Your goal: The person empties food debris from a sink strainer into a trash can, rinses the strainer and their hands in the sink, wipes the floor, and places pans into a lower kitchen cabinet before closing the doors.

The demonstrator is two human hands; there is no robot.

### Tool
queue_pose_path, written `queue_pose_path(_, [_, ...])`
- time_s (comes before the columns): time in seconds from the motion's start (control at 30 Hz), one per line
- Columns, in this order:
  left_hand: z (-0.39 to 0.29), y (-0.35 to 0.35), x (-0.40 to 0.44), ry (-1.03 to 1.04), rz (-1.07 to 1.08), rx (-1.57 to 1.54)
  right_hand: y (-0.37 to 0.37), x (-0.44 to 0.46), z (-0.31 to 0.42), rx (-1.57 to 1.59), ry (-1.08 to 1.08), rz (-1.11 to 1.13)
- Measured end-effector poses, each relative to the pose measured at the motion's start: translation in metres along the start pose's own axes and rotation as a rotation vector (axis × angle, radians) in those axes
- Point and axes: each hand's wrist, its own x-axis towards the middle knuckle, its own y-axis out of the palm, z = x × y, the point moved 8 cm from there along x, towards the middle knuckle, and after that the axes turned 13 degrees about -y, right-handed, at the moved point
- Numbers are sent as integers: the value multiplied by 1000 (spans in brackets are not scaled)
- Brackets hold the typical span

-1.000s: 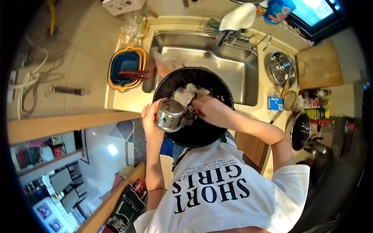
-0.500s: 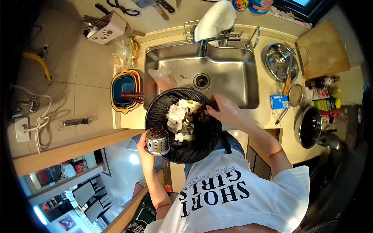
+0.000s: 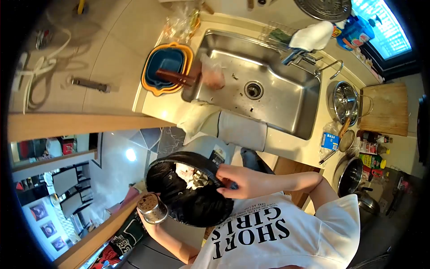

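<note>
A round bin lined with a black bag [image 3: 197, 207] is tilted in front of my body, left of the shirt. Pale crumpled scraps [image 3: 190, 175] lie inside it. My right hand [image 3: 235, 180] pinches the bin's rim on its right side. At the bin's lower left, my left hand [image 3: 150, 225] holds a perforated metal strainer cup [image 3: 152, 208], its holed base turned up; most of the fingers are hidden behind it.
The steel sink [image 3: 277, 98] holds a plastic bag [image 3: 212, 74] and small debris around its drain [image 3: 253, 90]. Cloths [image 3: 242, 130] hang over the front edge. Nested basins [image 3: 165, 67] with chopsticks stand left, metal bowls [image 3: 345, 101] and a chopping board [image 3: 384, 109] right.
The bin, both hands and the strainer cup have moved from the sink's front edge down and left, uncovering the counter edge and its cloths. The view has shifted too.
</note>
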Motion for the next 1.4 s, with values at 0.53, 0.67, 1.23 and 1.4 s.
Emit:
queue_pose_path(0.53, [246, -136, -41, -557, -642, -256, 135, 52, -602, -289, 1133, -253])
queue_pose_path(0.67, [295, -128, -62, -657, -609, -236, 131, 57, -712, -377, 1183, -653])
queue_pose_path(1.23, [292, -77, 27, -556, -390, -63, 97, 5, -689, -21, 952, 61])
queue_pose_path(1.4, [225, -30, 90, -437, -111, -86, 142, 16, -433, 350, 294, 406])
